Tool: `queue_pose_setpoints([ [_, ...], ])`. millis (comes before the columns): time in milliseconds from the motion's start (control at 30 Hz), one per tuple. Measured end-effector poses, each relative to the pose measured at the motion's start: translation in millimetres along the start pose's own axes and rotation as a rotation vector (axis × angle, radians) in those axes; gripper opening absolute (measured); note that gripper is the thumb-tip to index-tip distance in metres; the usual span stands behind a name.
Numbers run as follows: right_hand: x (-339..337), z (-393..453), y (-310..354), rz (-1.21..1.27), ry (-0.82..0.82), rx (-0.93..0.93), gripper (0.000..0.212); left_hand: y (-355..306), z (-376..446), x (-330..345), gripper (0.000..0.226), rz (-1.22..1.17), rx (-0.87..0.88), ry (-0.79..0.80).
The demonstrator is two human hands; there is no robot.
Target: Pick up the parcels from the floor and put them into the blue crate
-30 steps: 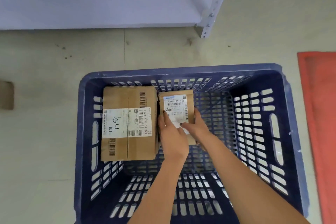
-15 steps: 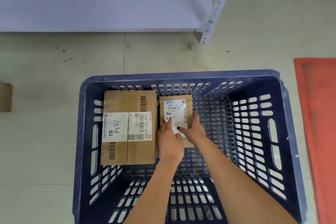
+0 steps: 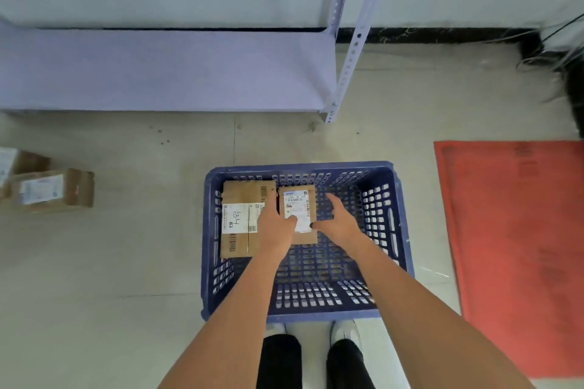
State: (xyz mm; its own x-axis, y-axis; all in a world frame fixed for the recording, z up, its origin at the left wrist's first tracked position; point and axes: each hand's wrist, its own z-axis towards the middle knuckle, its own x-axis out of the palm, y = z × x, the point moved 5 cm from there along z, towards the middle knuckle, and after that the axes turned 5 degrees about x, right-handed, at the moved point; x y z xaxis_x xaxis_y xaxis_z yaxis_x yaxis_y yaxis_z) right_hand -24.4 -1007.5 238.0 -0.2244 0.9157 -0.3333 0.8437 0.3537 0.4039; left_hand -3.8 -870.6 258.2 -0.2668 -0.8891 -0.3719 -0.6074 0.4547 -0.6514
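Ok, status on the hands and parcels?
Left hand, right hand open over small brown cardboard parcel inside blue plastic crate. More parcels on floor.

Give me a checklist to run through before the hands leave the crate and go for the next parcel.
1. Small parcel lies flat on the floor of the blue crate: ok.
2. Small parcel sits beside the large parcel, not on top of it: ok.
3. Right hand open and off the parcel: ok.
4. Left hand released: cannot tell, its fingers lie over the parcels.
5. Free room in the crate to the right of the small parcel: ok.
6. Parcels on the floor to the left remain to fetch: ok.
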Motion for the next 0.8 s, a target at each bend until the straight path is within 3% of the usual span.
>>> queue_pose_setpoints([
  [400, -27, -258, 86, 0.005, 0.035, -0.107, 0.076, -100, -186, -140, 0.071, 0.011, 0.034, 0.023],
  [800, -4, -404, 135, -0.061, 0.065, -0.304, 0.083, -130, -333, -210, 0.074, -0.185, 0.144, -0.064],
])
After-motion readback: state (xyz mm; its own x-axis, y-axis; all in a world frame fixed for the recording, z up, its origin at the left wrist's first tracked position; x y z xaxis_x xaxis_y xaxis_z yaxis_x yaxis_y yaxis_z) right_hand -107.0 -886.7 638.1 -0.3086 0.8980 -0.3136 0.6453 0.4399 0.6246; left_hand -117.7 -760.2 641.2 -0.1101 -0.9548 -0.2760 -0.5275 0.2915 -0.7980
